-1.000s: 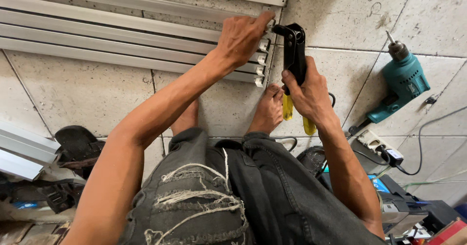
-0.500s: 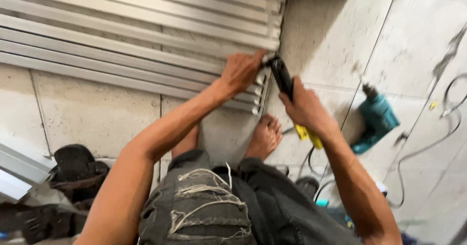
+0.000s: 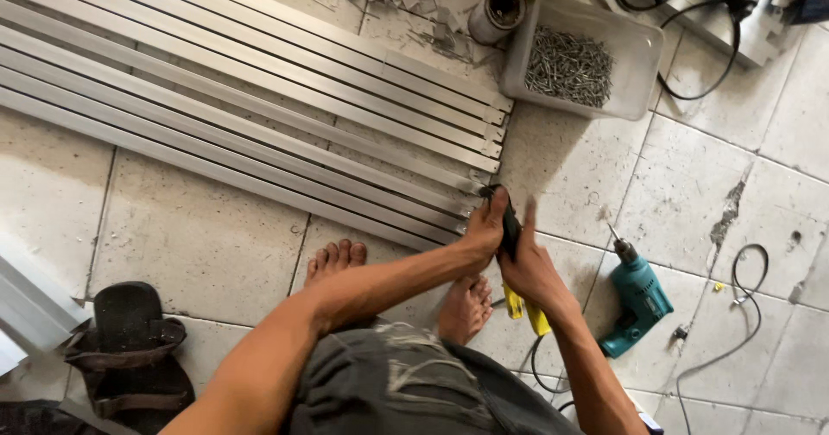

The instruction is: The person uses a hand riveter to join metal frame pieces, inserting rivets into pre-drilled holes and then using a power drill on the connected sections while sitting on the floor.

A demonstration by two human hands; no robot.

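Pale, stained floor tiles (image 3: 173, 245) fill the frame, cracked toward the right side. Long aluminium profiles (image 3: 259, 116) lie side by side across the upper left, their cut ends lined up near the centre of the frame. At those ends, my left hand (image 3: 482, 232) presses down on the nearest profile, its fingers curled against the black head of the hand riveter (image 3: 509, 228). My right hand (image 3: 535, 271) is clamped shut around the riveter's handles, just right of the left hand and touching it; the tool's yellow grips (image 3: 527, 310) stick out below my palm, toward the lower centre. So the riveter stands between my two hands, its head right at the profile ends, its handles running down into my right fist. I cannot tell whether its nose sits on a rivet, as my fingers hide that spot.

A clear plastic tub of rivets (image 3: 570, 64) rests in the upper centre, well apart from my hands, with a roll of tape (image 3: 498, 12) just beside it on the left. A teal electric drill (image 3: 637, 293) lies on the tiles near my right forearm. My bare feet (image 3: 466, 305) show below the hands, and a dark sandal (image 3: 129, 349) sits at lower left.
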